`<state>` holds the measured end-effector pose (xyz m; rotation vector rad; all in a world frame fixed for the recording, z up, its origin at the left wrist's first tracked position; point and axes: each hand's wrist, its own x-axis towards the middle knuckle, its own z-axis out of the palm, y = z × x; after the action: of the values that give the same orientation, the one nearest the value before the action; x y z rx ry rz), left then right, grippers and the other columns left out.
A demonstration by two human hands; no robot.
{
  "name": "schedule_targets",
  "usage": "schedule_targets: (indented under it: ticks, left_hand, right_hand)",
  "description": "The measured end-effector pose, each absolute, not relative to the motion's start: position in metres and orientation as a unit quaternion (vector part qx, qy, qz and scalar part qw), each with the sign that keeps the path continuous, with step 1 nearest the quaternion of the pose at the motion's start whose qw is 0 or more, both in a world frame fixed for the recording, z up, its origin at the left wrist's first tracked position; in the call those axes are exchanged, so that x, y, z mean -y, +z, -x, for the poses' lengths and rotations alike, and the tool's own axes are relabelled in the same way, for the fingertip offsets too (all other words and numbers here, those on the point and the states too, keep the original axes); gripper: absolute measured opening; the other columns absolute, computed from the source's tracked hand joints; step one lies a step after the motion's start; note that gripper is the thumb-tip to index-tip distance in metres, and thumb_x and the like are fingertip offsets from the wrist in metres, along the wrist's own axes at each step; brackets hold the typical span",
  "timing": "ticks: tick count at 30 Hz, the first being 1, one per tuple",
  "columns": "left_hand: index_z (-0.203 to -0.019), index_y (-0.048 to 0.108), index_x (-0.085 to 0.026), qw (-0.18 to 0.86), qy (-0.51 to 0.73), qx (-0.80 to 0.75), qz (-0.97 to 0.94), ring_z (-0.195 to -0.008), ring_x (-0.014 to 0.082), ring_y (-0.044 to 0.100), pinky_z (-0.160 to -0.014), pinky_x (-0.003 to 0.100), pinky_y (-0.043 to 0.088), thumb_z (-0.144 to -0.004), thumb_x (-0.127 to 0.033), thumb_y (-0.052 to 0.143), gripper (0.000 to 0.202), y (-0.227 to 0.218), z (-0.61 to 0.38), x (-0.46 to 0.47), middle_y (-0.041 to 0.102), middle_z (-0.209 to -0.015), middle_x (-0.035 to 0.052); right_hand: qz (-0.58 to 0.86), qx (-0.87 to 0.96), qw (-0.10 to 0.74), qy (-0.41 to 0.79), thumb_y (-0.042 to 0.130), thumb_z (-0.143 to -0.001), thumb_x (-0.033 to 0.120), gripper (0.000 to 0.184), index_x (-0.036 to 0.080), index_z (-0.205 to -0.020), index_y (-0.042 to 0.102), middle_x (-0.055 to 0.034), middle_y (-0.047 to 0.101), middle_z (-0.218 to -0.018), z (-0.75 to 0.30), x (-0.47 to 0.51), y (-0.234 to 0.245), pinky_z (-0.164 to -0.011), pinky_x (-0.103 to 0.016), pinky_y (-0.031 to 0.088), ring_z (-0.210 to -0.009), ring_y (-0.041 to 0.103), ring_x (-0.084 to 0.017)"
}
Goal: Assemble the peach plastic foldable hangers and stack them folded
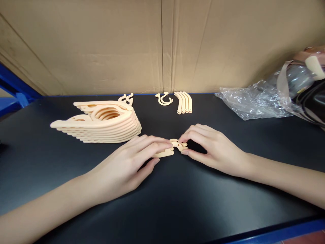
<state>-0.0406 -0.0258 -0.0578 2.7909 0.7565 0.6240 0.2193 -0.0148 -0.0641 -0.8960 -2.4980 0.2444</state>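
Observation:
My left hand (127, 162) closes over a cream plastic hanger arm (165, 153), fingers on top and thumb at the near side, so much of that piece is hidden. My right hand (215, 145) pinches the right end of a small curved cream plastic hook piece (175, 141) between thumb and fingertips. The two pieces meet or overlap between my hands, low over the black tabletop (177, 193); whether they are joined I cannot tell. Small holes show in the curved piece.
A stack of cream folding hangers (111, 127) lies left of centre. Behind it are loose hooks (127, 99); more hooks (164, 99) and several curved hanger arms (183, 102) lie at the back middle. Clear plastic bags (261, 100) crowd the right, against a cardboard wall (114, 47).

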Motion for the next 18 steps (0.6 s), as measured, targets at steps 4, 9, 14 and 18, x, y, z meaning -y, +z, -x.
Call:
schedule_targets:
  ticks: [4, 9, 14, 18]
  left_hand:
    - [-0.129, 0.051, -0.018, 0.094, 0.206, -0.262, -0.938, -0.114, 0.0173, 0.058, -0.095, 0.029, 0.048, -0.095, -0.009, 0.048, 0.036, -0.0565, 0.0419, 0.0265, 0.062, -0.126, 0.0068]
    - [-0.127, 0.052, -0.018, 0.095, 0.209, -0.270, -0.935, -0.109, 0.0174, 0.059, -0.090, 0.028, 0.049, -0.095, -0.010, 0.048, 0.033, -0.0560, 0.0414, 0.0264, 0.062, -0.123, 0.0069]
    - [-0.125, 0.051, -0.019, 0.097, 0.211, -0.285, -0.930, -0.103, 0.0166, 0.060, -0.087, 0.027, 0.048, -0.095, -0.012, 0.049, 0.031, -0.0578, 0.0418, 0.0256, 0.063, -0.117, 0.0053]
    - [-0.124, 0.051, -0.019, 0.101, 0.214, -0.287, -0.928, -0.102, 0.0160, 0.059, -0.087, 0.026, 0.048, -0.095, -0.012, 0.048, 0.030, -0.0586, 0.0419, 0.0256, 0.063, -0.116, 0.0049]
  right_hand:
    - [0.323, 0.915, 0.227, 0.081, 0.052, -0.099, 0.028, 0.019, 0.016, -0.105, 0.064, -0.0047, 0.065, -0.097, -0.2199, 0.0150, -0.0643, -0.082, -0.032, 0.044, -0.089, 0.059, -0.017]
    - [0.330, 0.917, 0.214, 0.072, 0.050, -0.100, 0.030, 0.023, 0.018, -0.109, 0.067, -0.0049, 0.064, -0.097, -0.2204, 0.0135, -0.0647, -0.084, -0.033, 0.044, -0.089, 0.058, -0.018]
    - [0.332, 0.916, 0.214, 0.070, 0.052, -0.099, 0.030, 0.024, 0.017, -0.110, 0.068, -0.0048, 0.064, -0.096, -0.2210, 0.0147, -0.0645, -0.083, -0.033, 0.044, -0.088, 0.058, -0.017]
    - [0.334, 0.916, 0.212, 0.068, 0.052, -0.099, 0.031, 0.023, 0.017, -0.108, 0.069, -0.0048, 0.063, -0.096, -0.2218, 0.0153, -0.0642, -0.083, -0.033, 0.044, -0.088, 0.057, -0.018]
